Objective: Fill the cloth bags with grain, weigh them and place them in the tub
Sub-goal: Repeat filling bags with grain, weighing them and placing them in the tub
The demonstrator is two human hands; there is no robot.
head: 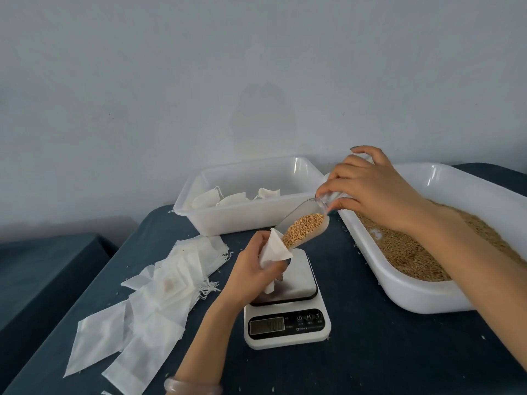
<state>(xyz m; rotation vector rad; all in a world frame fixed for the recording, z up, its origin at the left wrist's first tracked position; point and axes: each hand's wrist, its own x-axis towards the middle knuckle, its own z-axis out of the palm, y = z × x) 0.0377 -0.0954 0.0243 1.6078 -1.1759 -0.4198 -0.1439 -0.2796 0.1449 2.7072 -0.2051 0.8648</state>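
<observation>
Left hand (251, 269), fingers curled round cloth bag (275, 248) above scale (288, 334); right hand (370, 189) pinching grain-loaded scoop (296, 213) at bag mouth: tilt slowly, mouth held wide, avoiding spills.

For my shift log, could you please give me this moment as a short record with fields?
left hand: holds a bag open over the scale
right hand: tilts a clear scoop of grain into the bag's mouth
tub: at the back, holds three filled bags
tray: on the right, holds loose grain
empty bags: piled left of the scale
scale display: too blurred to read
stage: filling; this bag is not yet in the tub
</observation>
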